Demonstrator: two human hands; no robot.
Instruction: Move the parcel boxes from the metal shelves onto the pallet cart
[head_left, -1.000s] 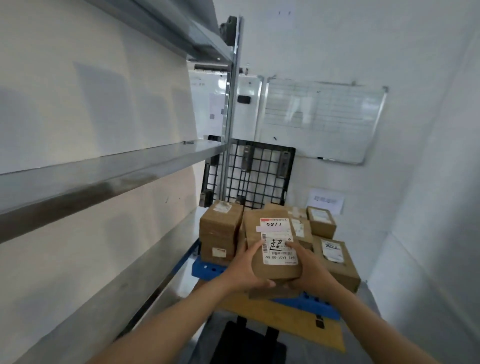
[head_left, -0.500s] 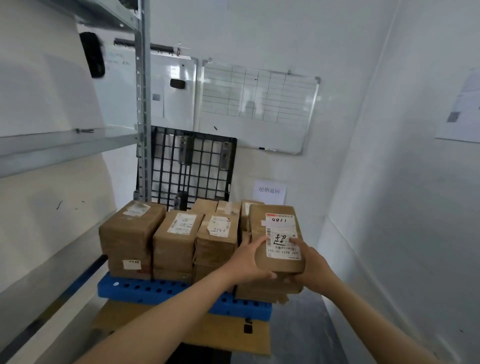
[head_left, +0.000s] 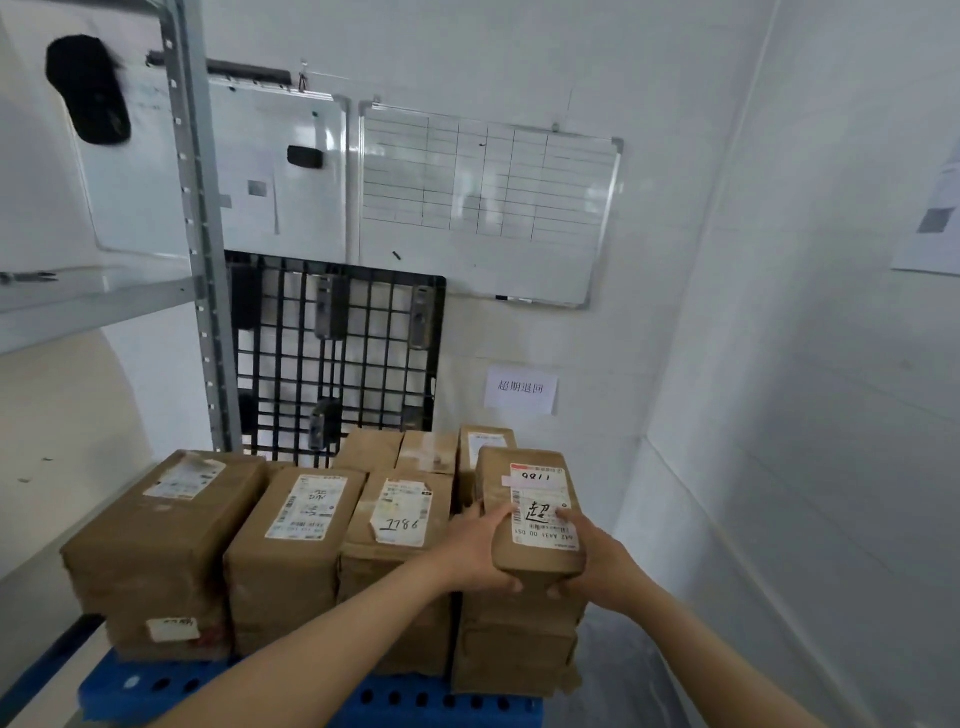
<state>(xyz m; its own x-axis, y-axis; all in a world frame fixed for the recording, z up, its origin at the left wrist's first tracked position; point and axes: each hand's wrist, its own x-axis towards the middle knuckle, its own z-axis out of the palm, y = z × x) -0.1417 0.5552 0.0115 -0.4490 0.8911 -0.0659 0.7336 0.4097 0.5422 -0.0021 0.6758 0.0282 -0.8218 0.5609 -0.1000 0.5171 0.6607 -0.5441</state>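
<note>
Cardboard-brown, one parcel (head_left: 535, 514) is clasped between both hands, the left hand (head_left: 475, 553) on its left side and the right hand (head_left: 597, 561) on its right, equally near, its long axis pointing away. It hovers just over the right-end stack (head_left: 519, 649) on the blue pallet (head_left: 441, 704). At least seven more boxes are stacked there.

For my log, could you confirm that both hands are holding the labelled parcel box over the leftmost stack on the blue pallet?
Not quite: in the head view the left hand and right hand hold the parcel box over the rightmost stack on the blue pallet.
</note>
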